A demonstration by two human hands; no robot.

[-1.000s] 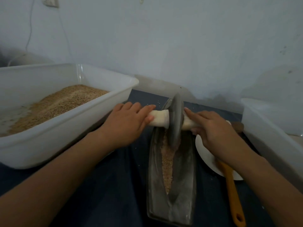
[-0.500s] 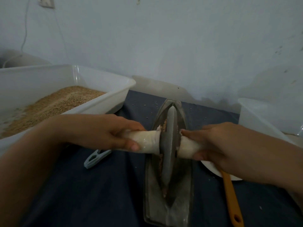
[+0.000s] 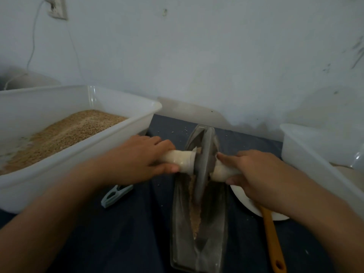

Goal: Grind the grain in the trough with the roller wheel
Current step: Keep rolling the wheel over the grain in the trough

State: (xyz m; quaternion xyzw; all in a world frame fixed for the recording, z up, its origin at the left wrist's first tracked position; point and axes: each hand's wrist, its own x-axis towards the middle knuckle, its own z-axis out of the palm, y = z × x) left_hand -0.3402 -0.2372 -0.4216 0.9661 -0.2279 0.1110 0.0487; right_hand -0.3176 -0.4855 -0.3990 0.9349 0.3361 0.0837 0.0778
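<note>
Midway, both hands, left hand point(image 3: 137, 160) and right hand point(image 3: 254, 170), gripped the roller wheel point(image 3: 202, 166) handles, while coarse grain point(image 3: 194, 217) lay unground in the trough point(image 3: 181, 243) below their fingers.

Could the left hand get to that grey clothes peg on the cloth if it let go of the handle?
Probably yes. The peg lies in the open on the dark cloth, just below the left hand, which now grips the roller wheel handle. Nothing covers it.
</note>
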